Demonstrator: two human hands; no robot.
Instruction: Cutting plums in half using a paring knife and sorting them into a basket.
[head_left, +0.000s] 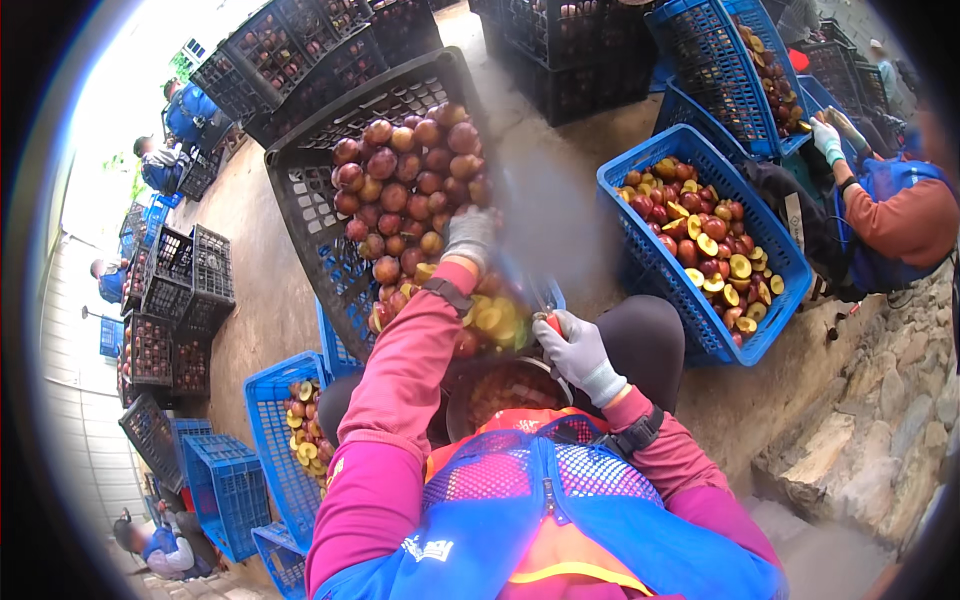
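In front of me a black plastic crate (304, 199) stands tilted, heaped with whole reddish plums (394, 196). My left hand (472, 236), in a pale work glove, reaches in among them; its fingertips are hidden, so a grip cannot be made out. Cut plum halves (491, 319) with yellow flesh lie at the crate's near end, below that hand. A small knife (553, 322) with an orange-red handle is held in my gloved right hand (581, 352), its blurred blade pointing up and away. Between my knees sits a round metal bowl (452, 416), its contents brownish and indistinct.
A blue crate (772, 322) of cut plums stands at my right, and another blue crate (259, 420) of halves at my left. Stacked black crates (577, 82) rise ahead. A co-worker (892, 202) sits at far right, near a rough stone edge (862, 442).
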